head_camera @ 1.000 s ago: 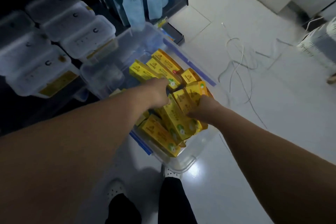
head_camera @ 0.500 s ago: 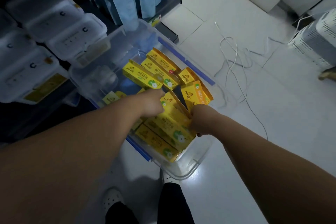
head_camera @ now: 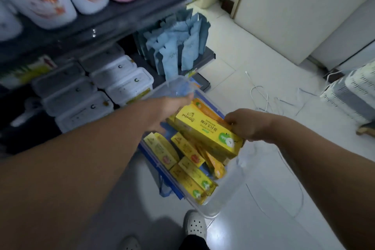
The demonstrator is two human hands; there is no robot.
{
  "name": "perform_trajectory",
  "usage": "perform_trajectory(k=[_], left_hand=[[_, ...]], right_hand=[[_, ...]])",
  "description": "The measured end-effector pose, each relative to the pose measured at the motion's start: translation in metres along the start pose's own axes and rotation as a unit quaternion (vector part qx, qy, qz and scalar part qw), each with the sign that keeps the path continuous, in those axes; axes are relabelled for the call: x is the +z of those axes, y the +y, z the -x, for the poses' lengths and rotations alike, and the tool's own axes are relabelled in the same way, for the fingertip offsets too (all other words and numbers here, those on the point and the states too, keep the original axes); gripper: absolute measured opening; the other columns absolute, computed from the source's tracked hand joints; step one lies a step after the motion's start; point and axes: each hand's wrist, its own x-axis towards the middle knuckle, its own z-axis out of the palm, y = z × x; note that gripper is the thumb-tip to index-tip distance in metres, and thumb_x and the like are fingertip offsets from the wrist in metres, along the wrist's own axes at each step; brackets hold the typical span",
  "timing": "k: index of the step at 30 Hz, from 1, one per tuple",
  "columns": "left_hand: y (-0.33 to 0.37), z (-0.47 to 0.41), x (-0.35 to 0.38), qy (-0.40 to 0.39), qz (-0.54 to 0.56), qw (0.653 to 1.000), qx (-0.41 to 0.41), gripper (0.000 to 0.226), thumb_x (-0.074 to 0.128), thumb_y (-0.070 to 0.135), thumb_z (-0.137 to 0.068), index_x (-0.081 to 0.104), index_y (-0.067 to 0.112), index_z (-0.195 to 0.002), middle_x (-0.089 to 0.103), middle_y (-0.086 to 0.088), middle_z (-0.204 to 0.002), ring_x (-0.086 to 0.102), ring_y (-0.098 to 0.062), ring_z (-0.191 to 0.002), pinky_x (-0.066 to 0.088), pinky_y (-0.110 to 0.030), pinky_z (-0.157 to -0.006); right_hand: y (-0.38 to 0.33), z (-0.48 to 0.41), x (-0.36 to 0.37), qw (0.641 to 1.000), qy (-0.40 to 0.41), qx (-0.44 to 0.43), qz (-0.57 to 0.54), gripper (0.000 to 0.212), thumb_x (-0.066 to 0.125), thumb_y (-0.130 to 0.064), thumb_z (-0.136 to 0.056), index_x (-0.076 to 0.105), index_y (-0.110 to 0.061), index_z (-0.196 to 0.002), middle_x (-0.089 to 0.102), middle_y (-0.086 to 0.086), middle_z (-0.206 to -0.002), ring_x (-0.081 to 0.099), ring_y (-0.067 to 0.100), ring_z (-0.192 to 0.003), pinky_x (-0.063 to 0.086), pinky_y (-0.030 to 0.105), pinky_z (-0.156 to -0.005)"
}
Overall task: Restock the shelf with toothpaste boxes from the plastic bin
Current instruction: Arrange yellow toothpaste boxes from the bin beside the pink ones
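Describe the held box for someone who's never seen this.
Find the clear bin on the floor by the shelf. Above it, the left hand and right hand hold a yellow box. Unlike those lying in the bin, it's raised off the pile.

The plastic bin (head_camera: 231,184) sits on the floor (head_camera: 243,57) before the shelf (head_camera: 142,6), toothpaste boxes (head_camera: 192,176) inside (cables (head_camera: 261,95) lie to its right).

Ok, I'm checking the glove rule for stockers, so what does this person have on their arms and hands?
Nothing that shows. The left forearm and right forearm are bare, with no sleeve edge in view. The left hand and right hand are ungloved. No watch, bracelet or ring is visible, though the fingers are partly hidden.
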Motion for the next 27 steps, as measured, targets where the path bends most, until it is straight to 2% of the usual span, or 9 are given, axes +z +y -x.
perform_trajectory(k=[2, 7, 12, 15, 17, 21, 24, 26, 27], left_hand=[[0.017, 0.025, -0.012, -0.012, 0.048, 0.999, -0.004, 0.109, 0.051, 0.090, -0.056, 0.042, 0.024, -0.143, 0.037, -0.007, -0.152, 0.027, -0.038, -0.141, 0.031, -0.060, -0.107], [0.067, 0.098, -0.035, -0.013, 0.142, 0.989, 0.042, 0.067, 0.046, 0.082, -0.072, 0.068, 0.025, -0.100, 0.058, -0.007, -0.134, 0.046, -0.032, -0.128, 0.039, -0.055, -0.089], [0.111, 0.182, -0.051, 0.005, 0.185, 0.975, 0.123, 0.068, 0.063, 0.068, -0.059, 0.067, 0.016, -0.102, 0.073, -0.010, -0.105, 0.067, -0.032, -0.100, 0.056, -0.044, -0.065], [0.128, 0.221, -0.059, 0.034, 0.201, 0.968, 0.145, 0.045, 0.071, 0.045, -0.074, 0.064, 0.014, -0.106, 0.071, -0.011, -0.109, 0.065, -0.031, -0.104, 0.055, -0.052, -0.076], [0.136, 0.242, -0.066, 0.050, 0.232, 0.957, 0.166, 0.037, 0.063, 0.048, -0.084, 0.066, 0.015, -0.100, 0.072, -0.010, -0.107, 0.064, -0.030, -0.107, 0.050, -0.055, -0.088], [0.147, 0.280, -0.078, 0.125, 0.344, 0.912, 0.185, 0.080, 0.034, 0.079, -0.082, 0.062, 0.015, -0.120, 0.066, -0.009, -0.119, 0.062, -0.028, -0.103, 0.051, -0.048, -0.084], [0.149, 0.304, -0.072, 0.247, 0.341, 0.897, 0.133, 0.056, 0.049, 0.059, -0.091, 0.052, 0.009, -0.117, 0.048, -0.011, -0.125, 0.051, -0.034, -0.106, 0.042, -0.059, -0.095], [0.152, 0.318, -0.062, 0.236, 0.345, 0.902, 0.112, 0.043, 0.054, 0.046, -0.094, 0.048, 0.010, -0.116, 0.043, -0.015, -0.124, 0.044, -0.040, -0.120, 0.042, -0.062, -0.092], [0.154, 0.323, -0.058, 0.203, 0.350, 0.907, 0.113, 0.038, 0.054, 0.041, -0.095, 0.052, 0.007, -0.112, 0.048, -0.016, -0.121, 0.049, -0.040, -0.114, 0.045, -0.058, -0.085]], right_hand=[[-0.013, 0.020, -0.030, 0.999, -0.003, -0.011, -0.051, 0.027, 0.039, -0.003, -0.086, 0.062, -0.016, -0.087, 0.058, 0.001, -0.073, 0.051, 0.013, -0.057, 0.041, 0.023, -0.047], [-0.052, 0.065, -0.097, 0.993, 0.025, -0.054, -0.099, 0.030, 0.043, 0.000, -0.083, 0.065, -0.020, -0.080, 0.055, -0.005, -0.063, 0.047, 0.010, -0.054, 0.040, 0.021, -0.048], [-0.094, 0.099, -0.154, 0.989, 0.097, -0.108, -0.042, 0.036, 0.038, 0.001, -0.085, 0.066, -0.021, -0.091, 0.063, -0.001, -0.077, 0.054, 0.011, -0.062, 0.042, 0.021, -0.048], [-0.117, 0.121, -0.182, 0.979, 0.147, -0.144, -0.001, 0.033, 0.039, -0.001, -0.089, 0.065, -0.021, -0.092, 0.063, -0.003, -0.085, 0.054, 0.009, -0.068, 0.042, 0.019, -0.054], [-0.131, 0.138, -0.198, 0.972, 0.163, -0.169, 0.017, 0.030, 0.041, -0.002, -0.091, 0.065, -0.021, -0.088, 0.064, -0.005, -0.083, 0.054, 0.005, -0.067, 0.040, 0.016, -0.053], [-0.147, 0.164, -0.230, 0.962, 0.170, -0.215, -0.008, 0.029, 0.043, -0.005, -0.091, 0.069, -0.017, -0.096, 0.069, -0.001, -0.081, 0.056, 0.011, -0.065, 0.046, 0.022, -0.057], [-0.157, 0.190, -0.253, 0.950, 0.178, -0.252, -0.057, 0.038, 0.039, 0.005, -0.085, 0.070, -0.016, -0.090, 0.062, -0.011, -0.060, 0.049, 0.008, -0.052, 0.041, 0.021, -0.049], [-0.164, 0.209, -0.265, 0.942, 0.159, -0.278, -0.096, 0.042, 0.038, 0.012, -0.084, 0.070, -0.015, -0.087, 0.062, -0.011, -0.057, 0.049, 0.006, -0.048, 0.039, 0.016, -0.047], [-0.167, 0.216, -0.269, 0.940, 0.141, -0.292, -0.109, 0.043, 0.039, 0.013, -0.084, 0.071, -0.015, -0.089, 0.066, -0.005, -0.062, 0.050, 0.010, -0.052, 0.038, 0.017, -0.050]])
